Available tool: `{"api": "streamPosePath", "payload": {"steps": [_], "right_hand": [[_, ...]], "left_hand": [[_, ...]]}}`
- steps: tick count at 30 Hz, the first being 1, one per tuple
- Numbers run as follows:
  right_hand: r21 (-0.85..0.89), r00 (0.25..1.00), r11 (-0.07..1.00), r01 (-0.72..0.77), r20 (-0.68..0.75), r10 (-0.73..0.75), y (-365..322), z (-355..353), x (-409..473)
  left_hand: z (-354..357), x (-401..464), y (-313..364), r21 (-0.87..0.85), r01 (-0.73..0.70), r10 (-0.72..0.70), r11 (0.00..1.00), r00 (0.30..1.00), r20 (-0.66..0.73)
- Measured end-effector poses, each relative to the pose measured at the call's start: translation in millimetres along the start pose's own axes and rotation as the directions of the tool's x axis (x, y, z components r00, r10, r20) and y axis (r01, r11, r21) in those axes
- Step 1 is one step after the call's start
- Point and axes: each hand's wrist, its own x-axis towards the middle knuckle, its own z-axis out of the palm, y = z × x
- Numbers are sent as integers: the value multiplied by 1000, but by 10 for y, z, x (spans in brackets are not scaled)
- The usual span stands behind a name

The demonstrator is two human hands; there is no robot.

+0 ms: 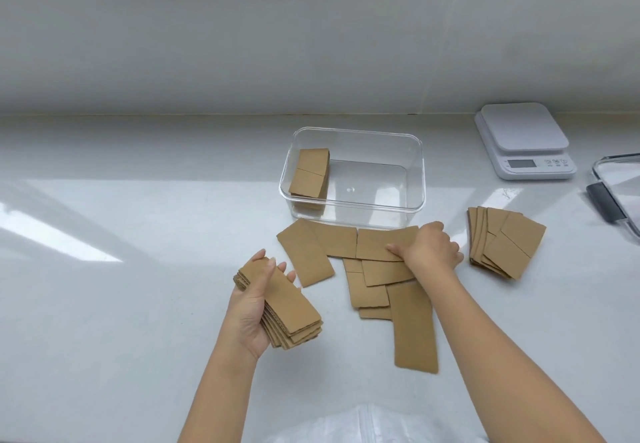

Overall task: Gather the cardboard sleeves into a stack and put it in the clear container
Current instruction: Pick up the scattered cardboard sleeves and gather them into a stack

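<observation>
My left hand (250,307) holds a stack of brown cardboard sleeves (287,307) just above the counter, thumb across the top one. My right hand (429,248) rests on a loose sleeve (381,243) in front of the clear container (415,179), thumb and fingers pinching that sleeve's right end. Several more flat sleeves (412,324) lie scattered around it, some overlapping. A fanned pile of sleeves (502,241) sits to the right. Inside the container, a stack of sleeves (310,172) leans against the left wall.
A white kitchen scale (526,139) stands at the back right. A clear lid with a dark clasp (616,193) lies at the right edge. A white wall runs along the back of the pale counter (138,234).
</observation>
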Motion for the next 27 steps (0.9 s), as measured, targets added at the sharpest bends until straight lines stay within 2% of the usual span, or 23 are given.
{"api": "streamPosePath", "payload": {"steps": [4, 5, 6, 8, 9, 11, 15, 16, 18, 20, 22, 25, 27], "right_hand": [[97, 999, 995, 14, 50, -19, 40, -40, 5], [179, 996, 984, 11, 81, -26, 71, -70, 15], [319, 991, 948, -5, 130, -38, 110, -109, 29], [611, 966, 786, -90, 245, -81, 193, -260, 17], [685, 949, 717, -131, 295, -109, 244, -348, 15], [753, 911, 640, -157, 360, -200, 365, -507, 26], [837, 840, 534, -117, 371, -397, 569, -707, 8], [836, 822, 539, -102, 377, -428, 611, -725, -26], [780, 796, 625, 18, 368, -482, 678, -740, -103], [649, 775, 733, 203, 351, -525, 720, -749, -191], [504, 744, 791, 347, 365, -559, 701, -760, -294], [311, 661, 803, 509, 456, -595, 623, -662, -448], [236, 641, 782, 577, 463, -612, 584, -516, -511]], "left_hand": [[-51, -21, -1, -19, 9, -10, 1000, 1000, -27], [-60, -22, 1, -18, 6, -7, 1000, 1000, -28], [-73, -29, 8, -18, 1, -2, 1000, 1000, -27], [-111, -47, 18, -27, -8, 7, 1000, 999, -32], [-133, -48, 20, -30, -12, 11, 999, 999, -38], [-172, -61, 22, -40, -12, 11, 999, 999, -44], [-194, -98, -1, -45, -3, 1, 999, 999, -38], [-190, -119, -14, -43, -1, -1, 999, 999, -36], [-175, -149, -34, -36, 3, -4, 999, 1000, -29], [-165, -184, -51, -23, 3, -3, 1000, 1000, -24], [-167, -203, -61, -17, 3, -3, 1000, 1000, -25], [-165, -214, -64, -8, -1, 1, 1000, 1000, -30], [-140, -216, -67, -5, 2, -2, 1000, 1000, -30]]}}
